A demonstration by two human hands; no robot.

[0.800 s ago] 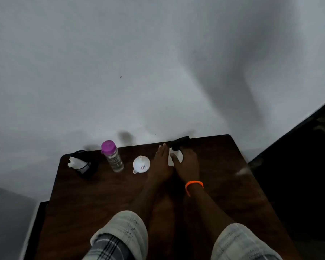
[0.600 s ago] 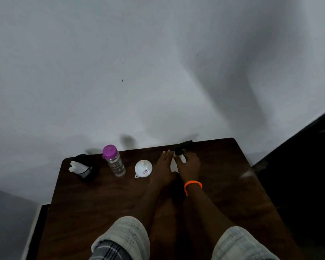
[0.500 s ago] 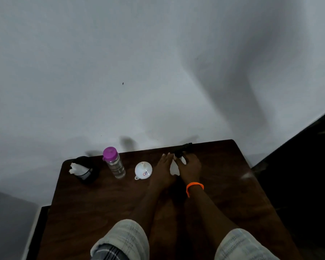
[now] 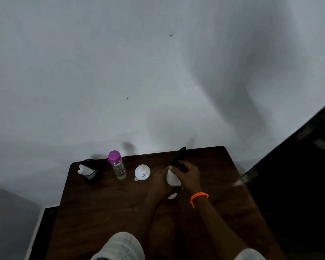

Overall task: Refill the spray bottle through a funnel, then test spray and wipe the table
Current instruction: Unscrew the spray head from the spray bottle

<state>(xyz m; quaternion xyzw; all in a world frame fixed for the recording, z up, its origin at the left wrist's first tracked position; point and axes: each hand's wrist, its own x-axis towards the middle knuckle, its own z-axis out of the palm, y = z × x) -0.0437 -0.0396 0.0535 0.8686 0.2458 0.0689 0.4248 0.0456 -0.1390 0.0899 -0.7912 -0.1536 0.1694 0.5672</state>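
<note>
A white spray bottle (image 4: 172, 178) with a black trigger head (image 4: 178, 157) stands near the back of the dark wooden table (image 4: 105, 207). My left hand (image 4: 160, 182) wraps around the white body from the left. My right hand (image 4: 188, 175), with an orange band at the wrist, grips the neck just under the black head. A white funnel (image 4: 142, 172) lies upside down to the left of my hands. Further left stands a clear water bottle (image 4: 118, 167) with a purple cap.
A black mesh cup (image 4: 90, 172) with white tissue in it sits at the table's back left corner. The white wall runs right behind the table. A dark gap drops away past the table's right edge (image 4: 251, 196).
Both hands have tightened around the spray bottle, and the right hand has shifted up to the black head. The bottle's head now tilts back toward the wall. The camera has tipped up slightly.
</note>
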